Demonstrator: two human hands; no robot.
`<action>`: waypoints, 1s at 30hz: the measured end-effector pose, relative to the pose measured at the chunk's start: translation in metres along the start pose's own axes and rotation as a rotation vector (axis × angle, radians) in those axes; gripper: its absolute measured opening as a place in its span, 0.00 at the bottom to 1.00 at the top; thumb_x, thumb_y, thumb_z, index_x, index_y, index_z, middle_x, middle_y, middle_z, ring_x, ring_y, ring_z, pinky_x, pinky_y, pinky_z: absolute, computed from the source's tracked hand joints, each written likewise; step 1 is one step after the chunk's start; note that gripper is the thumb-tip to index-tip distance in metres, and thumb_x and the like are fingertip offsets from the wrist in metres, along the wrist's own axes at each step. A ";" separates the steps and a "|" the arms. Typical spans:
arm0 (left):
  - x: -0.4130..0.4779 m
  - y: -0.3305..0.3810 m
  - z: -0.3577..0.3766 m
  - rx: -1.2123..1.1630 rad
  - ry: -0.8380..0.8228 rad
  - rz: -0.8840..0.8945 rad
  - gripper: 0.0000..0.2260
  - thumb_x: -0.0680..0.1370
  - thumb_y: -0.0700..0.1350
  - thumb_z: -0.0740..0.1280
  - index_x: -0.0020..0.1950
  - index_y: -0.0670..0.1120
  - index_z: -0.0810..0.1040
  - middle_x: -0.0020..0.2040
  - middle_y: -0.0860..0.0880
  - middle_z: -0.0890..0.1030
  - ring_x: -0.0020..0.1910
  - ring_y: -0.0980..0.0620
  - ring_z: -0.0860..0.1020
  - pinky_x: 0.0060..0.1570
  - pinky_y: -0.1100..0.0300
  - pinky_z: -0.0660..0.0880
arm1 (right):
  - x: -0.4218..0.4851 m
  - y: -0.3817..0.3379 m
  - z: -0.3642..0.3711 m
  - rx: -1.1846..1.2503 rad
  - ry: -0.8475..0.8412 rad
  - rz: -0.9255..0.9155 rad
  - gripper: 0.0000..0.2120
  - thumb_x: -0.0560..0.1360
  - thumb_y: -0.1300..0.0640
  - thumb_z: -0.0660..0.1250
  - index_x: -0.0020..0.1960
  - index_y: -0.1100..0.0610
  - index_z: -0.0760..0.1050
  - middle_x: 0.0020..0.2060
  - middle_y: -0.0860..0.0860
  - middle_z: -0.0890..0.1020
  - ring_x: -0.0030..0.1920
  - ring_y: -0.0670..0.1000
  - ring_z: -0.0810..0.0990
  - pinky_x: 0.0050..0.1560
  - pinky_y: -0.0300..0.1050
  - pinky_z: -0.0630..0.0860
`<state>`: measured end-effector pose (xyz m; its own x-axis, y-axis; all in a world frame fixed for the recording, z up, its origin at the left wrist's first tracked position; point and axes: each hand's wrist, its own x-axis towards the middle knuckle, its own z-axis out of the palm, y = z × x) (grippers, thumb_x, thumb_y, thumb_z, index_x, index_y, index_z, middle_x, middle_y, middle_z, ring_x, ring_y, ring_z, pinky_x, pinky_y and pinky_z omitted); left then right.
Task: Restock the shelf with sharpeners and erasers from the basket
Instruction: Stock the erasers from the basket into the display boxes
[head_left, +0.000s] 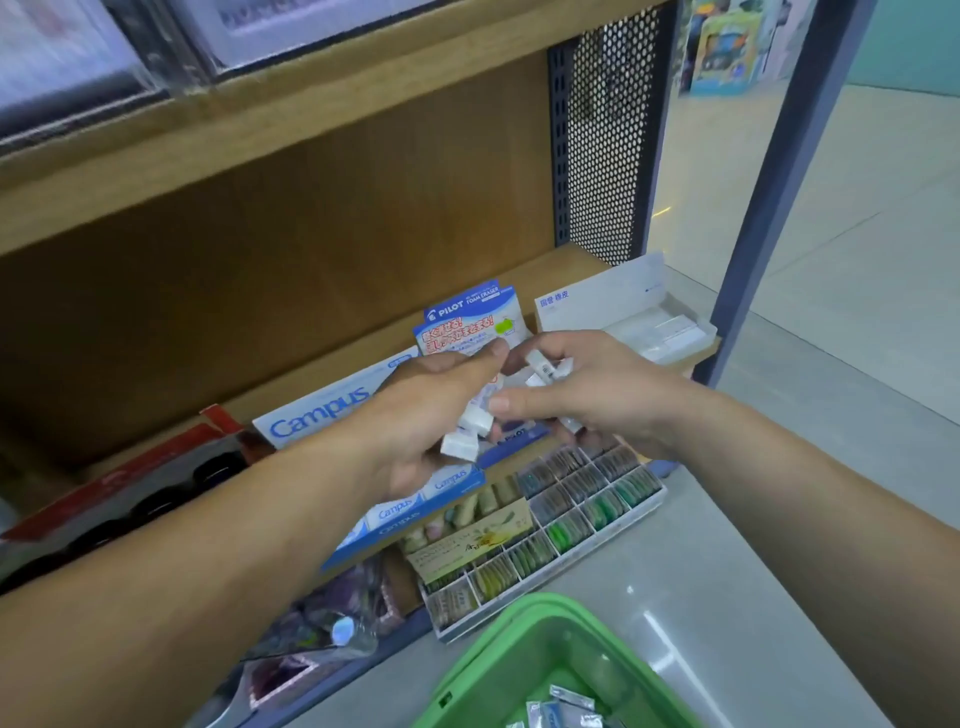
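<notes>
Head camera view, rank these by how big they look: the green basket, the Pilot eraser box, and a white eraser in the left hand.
1. green basket, largest, though it is nearest the camera and cut off by the frame.
2. Pilot eraser box.
3. white eraser in the left hand.

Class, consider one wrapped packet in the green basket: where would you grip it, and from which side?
Probably pinch a wrapped packet across its narrow width, coming from above. It lies loose on the bottom of the green basket, whose walls close off the sides, leaving only the open top.
</notes>
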<state>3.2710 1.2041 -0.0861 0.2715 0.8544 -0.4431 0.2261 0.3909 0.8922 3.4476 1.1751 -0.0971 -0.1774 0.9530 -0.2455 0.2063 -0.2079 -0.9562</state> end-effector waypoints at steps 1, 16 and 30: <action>-0.006 -0.003 -0.007 -0.031 0.004 0.005 0.15 0.80 0.56 0.69 0.59 0.46 0.83 0.44 0.43 0.86 0.36 0.47 0.82 0.41 0.57 0.80 | 0.000 -0.005 0.010 0.001 -0.060 0.009 0.20 0.70 0.51 0.80 0.58 0.53 0.78 0.36 0.54 0.85 0.28 0.50 0.71 0.26 0.38 0.61; -0.026 -0.031 -0.076 -0.047 0.133 0.100 0.12 0.83 0.56 0.66 0.58 0.52 0.85 0.45 0.48 0.85 0.37 0.49 0.74 0.31 0.59 0.68 | 0.028 -0.029 0.073 0.149 -0.002 0.086 0.10 0.71 0.58 0.78 0.50 0.57 0.81 0.32 0.53 0.79 0.26 0.50 0.70 0.27 0.39 0.60; -0.025 -0.034 -0.103 -0.254 0.150 -0.011 0.09 0.78 0.34 0.71 0.55 0.44 0.84 0.44 0.42 0.84 0.32 0.54 0.74 0.24 0.65 0.63 | 0.031 -0.020 0.063 0.172 0.002 0.098 0.12 0.74 0.65 0.74 0.56 0.55 0.83 0.39 0.55 0.84 0.24 0.49 0.70 0.26 0.40 0.64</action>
<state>3.1602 1.2047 -0.0962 0.1250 0.8834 -0.4516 -0.0180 0.4571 0.8892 3.3772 1.1949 -0.0954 -0.1628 0.9267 -0.3387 0.0549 -0.3342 -0.9409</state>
